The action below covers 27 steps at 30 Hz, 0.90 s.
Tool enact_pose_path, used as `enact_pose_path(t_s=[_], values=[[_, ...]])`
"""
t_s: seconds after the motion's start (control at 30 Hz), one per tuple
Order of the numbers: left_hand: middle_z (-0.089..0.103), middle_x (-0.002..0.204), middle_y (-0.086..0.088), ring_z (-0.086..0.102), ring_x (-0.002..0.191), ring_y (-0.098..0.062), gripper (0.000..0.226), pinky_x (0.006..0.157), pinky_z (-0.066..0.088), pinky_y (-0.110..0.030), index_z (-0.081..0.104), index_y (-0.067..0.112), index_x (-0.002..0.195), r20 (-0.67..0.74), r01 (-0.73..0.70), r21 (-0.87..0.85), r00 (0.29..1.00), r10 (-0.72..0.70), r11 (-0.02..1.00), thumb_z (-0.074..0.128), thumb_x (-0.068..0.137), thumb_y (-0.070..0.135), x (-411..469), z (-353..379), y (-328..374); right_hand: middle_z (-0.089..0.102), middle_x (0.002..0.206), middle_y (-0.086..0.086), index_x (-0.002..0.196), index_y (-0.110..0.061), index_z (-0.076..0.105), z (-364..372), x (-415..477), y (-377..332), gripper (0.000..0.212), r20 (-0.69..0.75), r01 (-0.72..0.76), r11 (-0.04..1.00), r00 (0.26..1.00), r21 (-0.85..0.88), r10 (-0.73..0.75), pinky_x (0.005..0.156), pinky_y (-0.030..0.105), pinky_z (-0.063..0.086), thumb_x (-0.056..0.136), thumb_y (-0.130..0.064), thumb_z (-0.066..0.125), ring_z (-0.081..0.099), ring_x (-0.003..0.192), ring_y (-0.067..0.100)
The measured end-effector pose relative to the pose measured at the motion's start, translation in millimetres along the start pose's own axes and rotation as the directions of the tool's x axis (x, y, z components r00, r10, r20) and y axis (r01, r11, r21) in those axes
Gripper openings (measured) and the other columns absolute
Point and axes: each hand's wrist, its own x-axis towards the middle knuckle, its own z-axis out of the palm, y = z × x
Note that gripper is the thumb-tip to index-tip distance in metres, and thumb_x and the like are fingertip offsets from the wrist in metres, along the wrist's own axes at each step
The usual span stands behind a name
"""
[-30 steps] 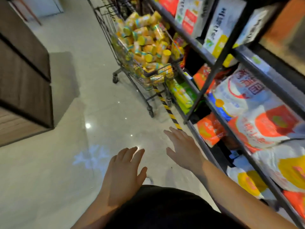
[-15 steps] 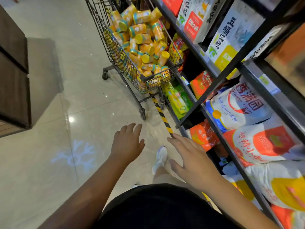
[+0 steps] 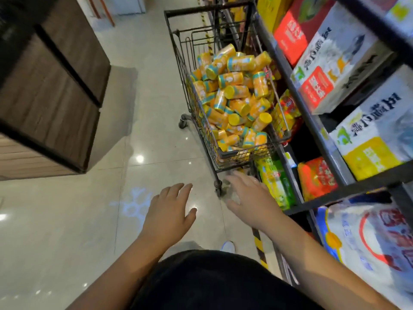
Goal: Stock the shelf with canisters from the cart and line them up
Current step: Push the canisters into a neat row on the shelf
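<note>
Over the last second I come closer, so the cart (image 3: 196, 108) is now just ahead of me on the right, beside the shelf (image 3: 312, 121). The yellow canisters (image 3: 237, 92) lie in a heap inside it. My left hand (image 3: 169, 211) and right hand (image 3: 250, 198) are both empty, with the fingers spread and relaxed, and the right one is near the cart's near end. I judge that the stocking is not yet begun, and next I must reach in for a first canister.
</note>
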Motion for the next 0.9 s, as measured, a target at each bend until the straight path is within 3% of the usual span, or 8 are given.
enact_pose_path(t_s=[0.1, 0.2, 0.33, 0.57, 0.77, 0.9], values=[[0.063, 0.132, -0.008, 0.064, 0.112, -0.030, 0.064, 0.082, 0.058, -0.045, 0.054, 0.016, 0.139, -0.032, 0.008, -0.010, 0.999, -0.008, 1.000, 0.047, 0.086, 0.051, 9, -14, 11, 0.029, 0.162, -0.003, 0.154, -0.030, 0.032, -12, 54, 13, 0.063, 0.015, 0.006, 1.000, 1.000, -0.007, -0.005, 0.113, 0.043, 0.030, 0.096, -0.042, 0.054, 0.030, 0.146, 0.025], [0.064, 0.131, -0.004, 0.065, 0.112, -0.026, 0.062, 0.083, 0.057, -0.042, 0.056, 0.019, 0.137, -0.039, 0.024, 0.002, 0.999, -0.024, 1.000, 0.048, 0.085, 0.052, 20, -29, 15, 0.039, 0.156, -0.003, 0.152, -0.028, 0.036, -19, 91, 24, 0.062, 0.017, -0.018, 1.000, 1.000, 0.025, 0.018, 0.108, 0.043, 0.036, 0.095, -0.038, 0.057, 0.038, 0.139, 0.025], [0.064, 0.131, -0.001, 0.064, 0.114, -0.023, 0.062, 0.085, 0.056, -0.038, 0.058, 0.021, 0.136, -0.021, 0.003, 0.000, 1.000, -0.003, 1.000, 0.049, 0.084, 0.054, 69, -36, 3, 0.038, 0.156, -0.001, 0.152, -0.026, 0.035, -29, 133, 39, 0.062, 0.058, -0.062, 0.996, 0.997, 0.066, 0.058, 0.111, 0.045, 0.036, 0.096, -0.039, 0.057, 0.034, 0.141, 0.026], [0.063, 0.131, -0.011, 0.062, 0.114, -0.033, 0.066, 0.087, 0.055, -0.045, 0.056, 0.011, 0.140, 0.095, -0.180, -0.027, 0.979, 0.182, 0.983, 0.058, 0.084, 0.046, 231, -22, -16, 0.025, 0.165, -0.005, 0.157, -0.032, 0.028, -70, 162, 67, 0.064, 0.028, -0.224, 0.969, 0.975, 0.099, 0.222, 0.118, 0.041, 0.028, 0.099, -0.048, 0.051, 0.024, 0.149, 0.021], [0.058, 0.132, -0.010, 0.057, 0.115, -0.035, 0.060, 0.086, 0.051, -0.044, 0.049, 0.014, 0.143, 0.233, -0.416, 0.049, 0.889, 0.395, 0.908, 0.058, 0.092, 0.045, 373, -2, -17, 0.018, 0.166, -0.011, 0.158, -0.038, 0.021, -102, 161, 74, 0.065, -0.004, -0.394, 0.903, 0.916, 0.171, 0.400, 0.123, 0.039, 0.020, 0.100, -0.057, 0.044, 0.015, 0.153, 0.013], [0.051, 0.138, -0.008, 0.051, 0.122, -0.032, 0.058, 0.089, 0.046, -0.041, 0.037, 0.017, 0.147, 0.343, -0.482, 0.080, 0.835, 0.430, 0.872, 0.047, 0.099, 0.048, 424, 22, -12, 0.023, 0.163, -0.015, 0.156, -0.040, 0.029, -113, 164, 69, 0.065, -0.045, -0.440, 0.854, 0.882, 0.278, 0.469, 0.121, 0.035, 0.019, 0.097, -0.053, 0.052, 0.017, 0.152, 0.011]])
